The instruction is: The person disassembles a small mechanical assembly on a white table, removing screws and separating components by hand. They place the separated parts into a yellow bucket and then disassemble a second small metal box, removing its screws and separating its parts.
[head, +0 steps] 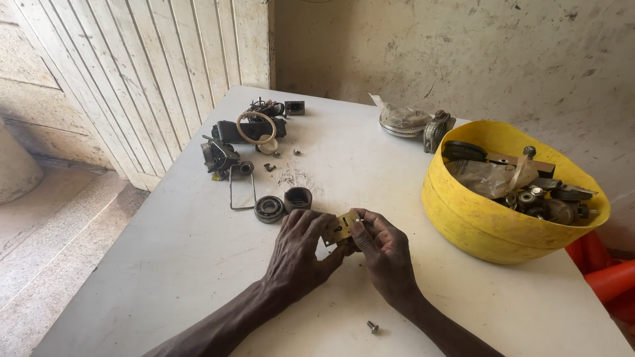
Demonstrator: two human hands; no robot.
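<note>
Both hands hold a small brass-coloured lock body (pixel 340 227) with a keyhole, just above the white table (pixel 198 251). My left hand (pixel 299 254) grips its left end with thumb and fingers. My right hand (pixel 383 251) pinches its right end. A round bearing (pixel 269 208) and a dark cylindrical bush (pixel 297 198) lie just beyond my left fingers. One loose screw (pixel 373 326) rests on the table between my forearms.
A yellow bowl (pixel 489 225) full of metal parts stands at the right. Dark mechanical parts, a ring (pixel 256 127) and a bent wire (pixel 242 192) lie at the far left of the table. A round metal housing (pixel 405 120) sits near the wall. Orange objects (pixel 612 277) lie beyond the right edge.
</note>
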